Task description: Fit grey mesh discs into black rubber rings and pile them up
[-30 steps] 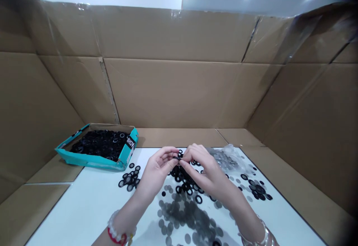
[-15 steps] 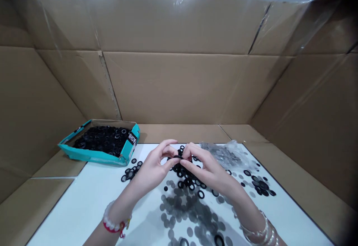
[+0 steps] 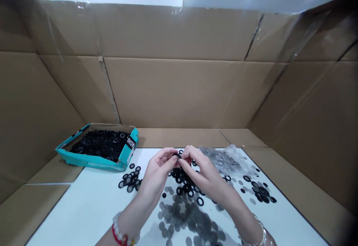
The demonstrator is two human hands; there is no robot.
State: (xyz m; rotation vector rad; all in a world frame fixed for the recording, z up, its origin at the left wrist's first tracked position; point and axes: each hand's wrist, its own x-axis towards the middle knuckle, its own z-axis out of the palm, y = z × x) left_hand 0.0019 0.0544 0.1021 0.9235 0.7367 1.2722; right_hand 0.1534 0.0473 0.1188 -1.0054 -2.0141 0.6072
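"From your end, what's biggest?"

"Cardboard walls [image 3: 173,93] on the far side and both flanks. Below them I've got a white counter [image 3: 84,205], then a teal box [image 3: 92,161] at the far left, full of black rings [image 3: 100,143]."

"And on the counter?"

"Grey discs [image 3: 192,216] spread over the near middle, some overlapping. At the far right I see a clear bag [image 3: 226,160] with greyish pieces inside, too blurred for me to make out."

"The hands?"

"Both mid-counter, raised over a heap [image 3: 183,179] of black rings. My left hand [image 3: 158,167] wears a white beaded bracelet [image 3: 119,228] and a red one [image 3: 116,236] at the wrist; my right hand [image 3: 203,171] faces it, tips nearly meeting."

"Smaller stuff?"

"A cluster [image 3: 130,179] of dark rounds with greyish centres beside the left hand, and a dark pile [image 3: 261,192] to the right, nearer me than the bag."

"Fingers?"

"Left fingers are clamped on a ring [image 3: 178,155], held above the heap between the two hands. The right thumb touches its right edge; whether those fingers also clamp it, I can't tell."

"Smallest?"

"A black dot [image 3: 164,195], lying alone just left of the heap's near end."
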